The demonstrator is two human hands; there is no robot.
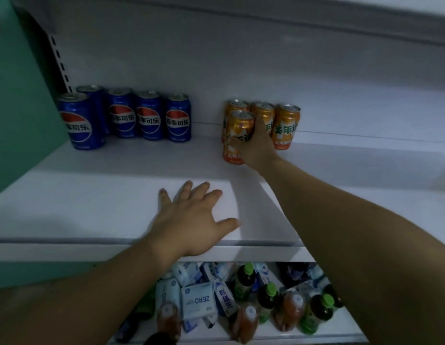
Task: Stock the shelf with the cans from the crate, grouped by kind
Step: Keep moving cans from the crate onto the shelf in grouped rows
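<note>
- Head view. Right hand (pixel 256 148) reaches far into the white shelf (pixel 92 195), with fingers and thumb wrapped round an orange can (pixel 239 125) from its right side. Firm grip; the palm hides the lower right of the label.
- The held can is upright, long axis vertical, top rim facing up. Its base is at shelf level, but whether it is touching or just clear I cannot tell.
- Key relation: the held can sits just near-side of a row of three orange cans (pixel 287 125) against the back wall. It stands in front of the leftmost one, starting a second rank, and it overlaps that can in view, so any gap cannot be judged.
- Five blue Pepsi cans (pixel 178 118) stand far left, four in a row with one more in front at the left end. Bare shelf lies between the blue group and the orange group, well apart. The grouping by kind holds so far.
- Left hand (pixel 189 220) is empty, fingers spread and straight, palm down at the near edge of the shelf and left of the right arm. It lies nearer the blue cans than the orange.
- Judgement: placing step for this can. The next move calls for letting go and drawing the hand back toward the near right, without nudging the row behind.
- Risk: the knuckles are close to the middle back can.
- The crate is not in view.
- Lower shelf (pixel 351 327) below holds green-capped bottles (pixel 246 277) and white cartons (pixel 197 302).
</note>
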